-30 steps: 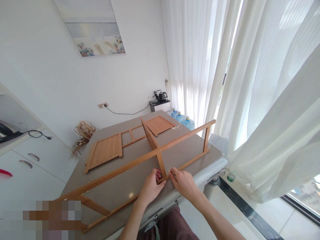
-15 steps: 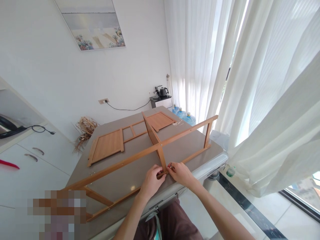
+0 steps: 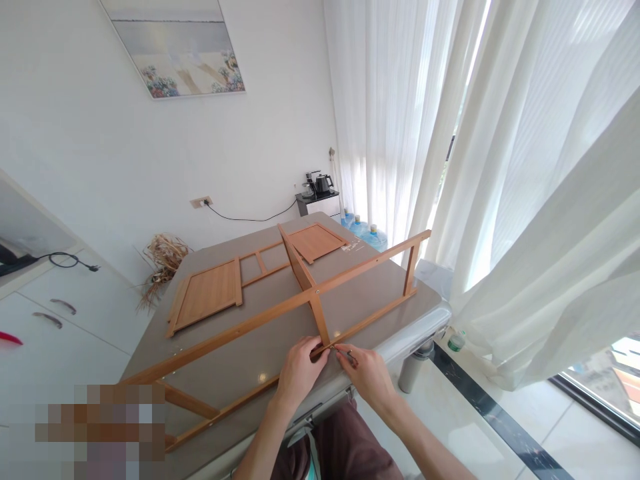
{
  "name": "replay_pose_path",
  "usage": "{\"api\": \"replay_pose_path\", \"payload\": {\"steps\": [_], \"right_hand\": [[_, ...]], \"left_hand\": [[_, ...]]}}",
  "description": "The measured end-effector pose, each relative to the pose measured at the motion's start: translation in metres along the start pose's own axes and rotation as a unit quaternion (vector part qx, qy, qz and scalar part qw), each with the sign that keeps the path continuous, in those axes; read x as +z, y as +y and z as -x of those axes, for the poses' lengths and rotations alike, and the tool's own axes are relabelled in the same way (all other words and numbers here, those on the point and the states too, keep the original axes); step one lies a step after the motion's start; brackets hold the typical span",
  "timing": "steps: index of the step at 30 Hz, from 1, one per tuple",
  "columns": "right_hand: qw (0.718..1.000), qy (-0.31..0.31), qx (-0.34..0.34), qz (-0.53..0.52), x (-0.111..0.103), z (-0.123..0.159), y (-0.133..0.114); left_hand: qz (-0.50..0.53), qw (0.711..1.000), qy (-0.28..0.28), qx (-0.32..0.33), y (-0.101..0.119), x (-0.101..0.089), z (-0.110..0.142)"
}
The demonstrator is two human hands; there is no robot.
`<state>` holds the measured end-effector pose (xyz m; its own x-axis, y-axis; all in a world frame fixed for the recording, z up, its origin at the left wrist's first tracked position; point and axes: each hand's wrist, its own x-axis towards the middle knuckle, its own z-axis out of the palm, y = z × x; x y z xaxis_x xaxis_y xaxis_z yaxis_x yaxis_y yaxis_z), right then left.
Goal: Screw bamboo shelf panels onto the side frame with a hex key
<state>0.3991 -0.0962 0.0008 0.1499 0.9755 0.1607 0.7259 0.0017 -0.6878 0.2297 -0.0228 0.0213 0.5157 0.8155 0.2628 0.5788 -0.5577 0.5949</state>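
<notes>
A wooden frame (image 3: 265, 319) stands on its side on the table, with long upper and lower rails joined by short crossbars. My left hand (image 3: 299, 367) is closed around the lower rail, beside the foot of the middle crossbar (image 3: 319, 319). Just right of that joint, my right hand (image 3: 369, 373) pinches a thin metal tool that looks like a hex key (image 3: 346, 353). Its tip meets the outer side of the rail at the joint; the fastener there is too small to make out. A slatted wooden shelf panel (image 3: 296, 259) runs back from the upper rail's middle.
On the grey table (image 3: 230, 363) lie a left wooden panel (image 3: 207, 297) with an open frame beside it, and a far wooden panel (image 3: 317, 241). Small bits of hardware lie near the upper rail. Water jugs (image 3: 373, 237) and curtains (image 3: 385, 120) stand beyond.
My right hand has shifted slightly at the joint and turned its fingers, so the metal tool shows more clearly. My left hand keeps its hold on the rail. The view has moved a little.
</notes>
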Motion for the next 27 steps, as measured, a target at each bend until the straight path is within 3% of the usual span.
{"api": "replay_pose_path", "payload": {"steps": [19,27], "right_hand": [[0.996,-0.008,0.039,0.085,0.011,0.001,-0.009],[0.998,0.043,0.011,0.033,0.027,0.004,0.005]], "left_hand": [[-0.031,0.999,-0.002,-0.02,-0.006,0.005,0.001],[-0.098,0.991,0.086,0.014,-0.016,0.021,0.006]]}}
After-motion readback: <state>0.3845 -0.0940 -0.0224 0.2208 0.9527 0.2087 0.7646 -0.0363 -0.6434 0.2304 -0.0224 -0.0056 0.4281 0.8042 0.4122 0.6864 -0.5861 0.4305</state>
